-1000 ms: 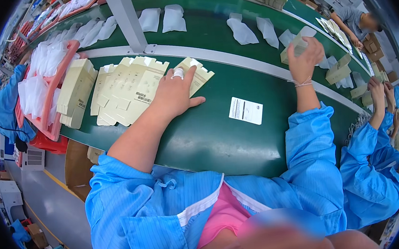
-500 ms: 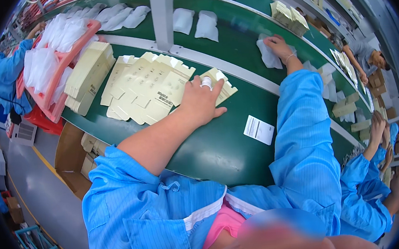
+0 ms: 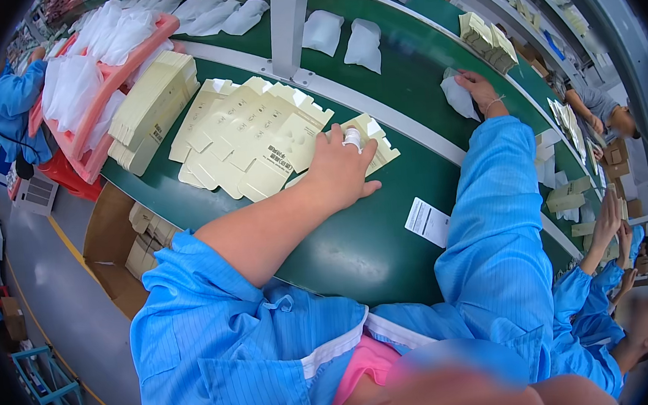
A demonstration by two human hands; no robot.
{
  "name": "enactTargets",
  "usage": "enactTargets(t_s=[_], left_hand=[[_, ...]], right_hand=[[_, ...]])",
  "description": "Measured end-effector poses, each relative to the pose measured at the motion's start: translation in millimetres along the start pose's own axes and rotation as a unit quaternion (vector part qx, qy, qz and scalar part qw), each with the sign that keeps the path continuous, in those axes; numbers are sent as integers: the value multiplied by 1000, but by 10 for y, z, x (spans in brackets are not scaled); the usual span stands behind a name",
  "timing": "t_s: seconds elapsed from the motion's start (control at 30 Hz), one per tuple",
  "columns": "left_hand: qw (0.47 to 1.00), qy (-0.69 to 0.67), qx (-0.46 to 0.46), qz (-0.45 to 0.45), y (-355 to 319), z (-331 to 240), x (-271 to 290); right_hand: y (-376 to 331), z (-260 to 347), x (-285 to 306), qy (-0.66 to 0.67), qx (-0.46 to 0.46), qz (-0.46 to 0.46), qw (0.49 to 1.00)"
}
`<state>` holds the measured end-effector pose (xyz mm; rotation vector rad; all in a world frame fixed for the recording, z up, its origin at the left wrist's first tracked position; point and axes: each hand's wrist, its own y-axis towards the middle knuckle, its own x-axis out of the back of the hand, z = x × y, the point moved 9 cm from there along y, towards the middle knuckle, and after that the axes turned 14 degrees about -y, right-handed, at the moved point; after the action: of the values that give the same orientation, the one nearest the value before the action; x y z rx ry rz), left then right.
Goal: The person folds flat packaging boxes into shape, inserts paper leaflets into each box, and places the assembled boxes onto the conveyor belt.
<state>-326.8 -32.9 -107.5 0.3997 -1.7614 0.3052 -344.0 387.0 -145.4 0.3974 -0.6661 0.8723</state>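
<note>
From my remote seat I see the right hand point(image 3: 483, 91) out over the far green strip point(image 3: 412, 62), fingers bent onto the upper right edge of a white pouch point(image 3: 459, 99). They touch it, but I cannot tell whether they have closed on it, nor whether the pouch is off the strip. The left hand point(image 3: 340, 169) lies palm down, released, fingers spread and thumb out to the side, on the right end of a fan of flat cream cartons point(image 3: 246, 136); a white wrap point(image 3: 352, 138) circles one finger.

Around them I have a glossy green tabletop point(image 3: 343, 250) bearing a white printed card point(image 3: 427, 222) and, to the left, a stack of cream cartons point(image 3: 153, 113). A metal rail point(image 3: 402, 131) divides tabletop from strip. Further out, a pink crate point(image 3: 108, 94) is heaped with white pouches, a cardboard box point(image 3: 111, 257) sits below the table's left edge above grey floor point(image 3: 48, 281), and a co-worker in blue point(image 3: 587, 357) works at right.
</note>
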Motion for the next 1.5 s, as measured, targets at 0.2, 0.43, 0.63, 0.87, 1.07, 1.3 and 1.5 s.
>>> enactTargets(t_s=[0.2,0.43,0.63,0.87,1.07,1.3,1.5], left_hand=[[1000,13,10,17,-24,34,-34],[1000,12,9,23,-1,-11,-46],[999,11,12,32,2,1,-50],[1000,-9,-1,6,5,2,-55],[1000,-5,-6,-2,4,-15,-50],[1000,-6,-5,9,5,-23,-59],[1000,-6,-3,4,-13,-1,-65]], right_hand=[[-96,153,-79,-71,23,-10,997],[-146,93,-68,-13,88,-61,994],[-416,60,-166,106,21,-65,992],[-831,-104,-181,256,-127,47,957],[-959,-23,-191,256,-59,97,960],[-1011,-205,-68,306,-67,63,948],[-965,-120,-41,303,-89,49,948]])
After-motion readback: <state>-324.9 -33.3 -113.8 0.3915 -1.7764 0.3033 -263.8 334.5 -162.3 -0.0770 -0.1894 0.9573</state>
